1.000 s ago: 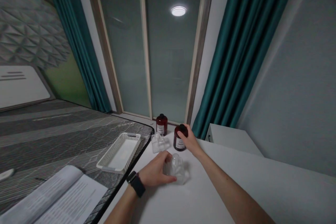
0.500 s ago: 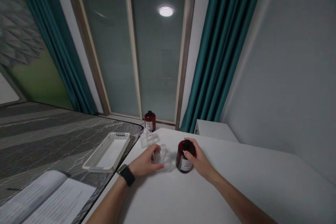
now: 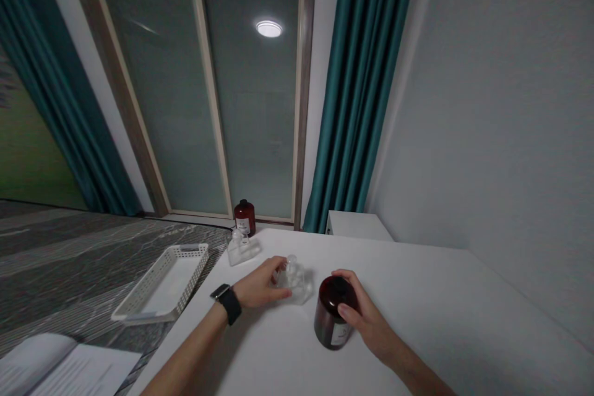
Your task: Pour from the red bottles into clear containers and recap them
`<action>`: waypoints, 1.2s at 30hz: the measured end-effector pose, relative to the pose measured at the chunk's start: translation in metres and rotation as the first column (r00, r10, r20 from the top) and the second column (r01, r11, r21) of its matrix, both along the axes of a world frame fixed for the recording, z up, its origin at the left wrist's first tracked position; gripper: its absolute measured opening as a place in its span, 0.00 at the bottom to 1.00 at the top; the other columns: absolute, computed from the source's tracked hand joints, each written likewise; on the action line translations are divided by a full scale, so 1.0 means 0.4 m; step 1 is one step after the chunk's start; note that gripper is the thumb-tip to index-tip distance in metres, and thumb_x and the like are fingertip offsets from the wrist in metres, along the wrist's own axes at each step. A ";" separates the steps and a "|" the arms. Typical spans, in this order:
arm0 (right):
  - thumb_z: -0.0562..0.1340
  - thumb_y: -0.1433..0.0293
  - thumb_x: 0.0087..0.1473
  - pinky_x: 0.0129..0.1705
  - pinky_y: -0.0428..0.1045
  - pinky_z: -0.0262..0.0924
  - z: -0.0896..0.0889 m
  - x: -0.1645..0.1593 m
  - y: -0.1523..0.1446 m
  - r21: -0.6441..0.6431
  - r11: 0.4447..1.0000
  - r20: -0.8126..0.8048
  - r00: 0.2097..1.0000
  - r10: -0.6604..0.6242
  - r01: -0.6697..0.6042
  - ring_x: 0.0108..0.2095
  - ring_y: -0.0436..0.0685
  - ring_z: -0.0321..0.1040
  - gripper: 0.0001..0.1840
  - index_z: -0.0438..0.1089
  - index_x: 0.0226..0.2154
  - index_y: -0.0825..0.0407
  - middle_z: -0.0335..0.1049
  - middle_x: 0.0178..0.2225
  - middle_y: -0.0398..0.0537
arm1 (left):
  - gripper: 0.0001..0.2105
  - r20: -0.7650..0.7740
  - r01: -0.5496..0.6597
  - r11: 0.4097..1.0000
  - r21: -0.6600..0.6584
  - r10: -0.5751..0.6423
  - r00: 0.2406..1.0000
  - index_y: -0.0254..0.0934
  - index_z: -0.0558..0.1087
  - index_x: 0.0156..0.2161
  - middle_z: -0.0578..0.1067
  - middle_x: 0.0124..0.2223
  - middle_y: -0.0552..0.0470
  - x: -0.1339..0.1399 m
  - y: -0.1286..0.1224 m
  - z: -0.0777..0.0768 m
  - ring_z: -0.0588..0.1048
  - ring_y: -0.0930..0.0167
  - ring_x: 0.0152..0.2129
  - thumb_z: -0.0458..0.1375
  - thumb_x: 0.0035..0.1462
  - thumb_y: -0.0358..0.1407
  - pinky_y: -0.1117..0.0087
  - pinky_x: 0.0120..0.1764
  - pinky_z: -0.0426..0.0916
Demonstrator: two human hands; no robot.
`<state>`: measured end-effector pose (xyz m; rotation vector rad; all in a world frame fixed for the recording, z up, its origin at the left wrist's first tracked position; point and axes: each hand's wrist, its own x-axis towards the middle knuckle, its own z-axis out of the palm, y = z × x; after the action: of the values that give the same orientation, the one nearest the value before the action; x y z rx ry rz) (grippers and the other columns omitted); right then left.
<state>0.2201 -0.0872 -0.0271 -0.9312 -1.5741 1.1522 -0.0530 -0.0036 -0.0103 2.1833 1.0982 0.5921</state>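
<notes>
My right hand (image 3: 364,312) is wrapped round the side of a brown glass bottle (image 3: 331,315) with a white label, which is near-upright over the white table (image 3: 408,309). To its left, my left hand (image 3: 262,284) has thumb and fingers around a clear, squarish glass bottle (image 3: 294,284) with a round knob on top. Part of that clear bottle is hidden by the fingers. A similar clear glass bottle (image 3: 244,250) stands at the table's far left corner. Just behind it is another brown bottle (image 3: 245,216) with a white label.
A white perforated basket (image 3: 162,284) lies on the grey patterned bedding (image 3: 93,260) left of the table. An open book (image 3: 78,365) rests closer to me. Beyond the table are a sliding glass door (image 3: 260,117), teal curtains (image 3: 357,74) and a white cabinet (image 3: 357,224).
My view has turned to the right. The brown bottle in my right hand has come nearer to me and rightward. My left hand and the clear bottle have shifted right along the table.
</notes>
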 end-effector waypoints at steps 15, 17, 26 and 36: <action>0.62 0.52 0.56 0.57 0.56 0.58 -0.040 0.059 0.032 0.019 0.967 -0.085 0.964 -0.252 0.255 0.53 0.63 0.66 0.27 0.62 0.53 0.45 0.69 0.51 0.50 | 0.38 0.204 -0.005 0.998 0.070 -0.010 0.979 0.37 0.48 0.68 0.63 0.60 0.38 0.096 -0.014 -0.088 0.67 0.59 0.53 0.61 0.57 0.38 0.54 0.55 0.65; 0.56 0.48 0.59 0.57 0.58 0.59 -0.047 0.057 0.039 -0.049 0.966 -0.200 0.945 -0.259 0.255 0.53 0.64 0.66 0.26 0.65 0.52 0.45 0.71 0.50 0.50 | 0.34 0.207 -0.016 0.994 0.109 -0.007 0.978 0.36 0.46 0.68 0.61 0.61 0.37 0.097 -0.022 -0.094 0.65 0.59 0.55 0.55 0.63 0.39 0.52 0.58 0.62; 0.60 0.39 0.49 0.64 0.64 0.51 -0.088 0.044 0.061 -0.268 0.951 -0.409 0.876 -0.257 0.154 0.59 0.66 0.63 0.33 0.74 0.45 0.45 0.76 0.51 0.47 | 0.18 0.314 -0.258 0.815 0.518 0.100 0.944 0.38 0.63 0.59 0.68 0.55 0.40 0.114 -0.060 -0.060 0.66 0.58 0.53 0.49 0.65 0.35 0.51 0.57 0.61; 0.56 0.47 0.60 0.68 0.62 0.43 -0.066 0.007 0.001 -0.014 1.000 -0.077 0.997 0.004 -0.005 0.65 0.64 0.54 0.31 0.64 0.60 0.43 0.62 0.63 0.49 | 0.16 0.431 -0.068 0.901 0.429 -0.138 0.892 0.39 0.72 0.52 0.74 0.48 0.42 0.194 -0.147 0.016 0.69 0.60 0.48 0.49 0.68 0.43 0.56 0.51 0.66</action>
<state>0.2228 -0.0868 -0.0534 -0.8830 -1.5090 1.1903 0.0245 -0.0626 -0.0037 2.2433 0.7144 1.3633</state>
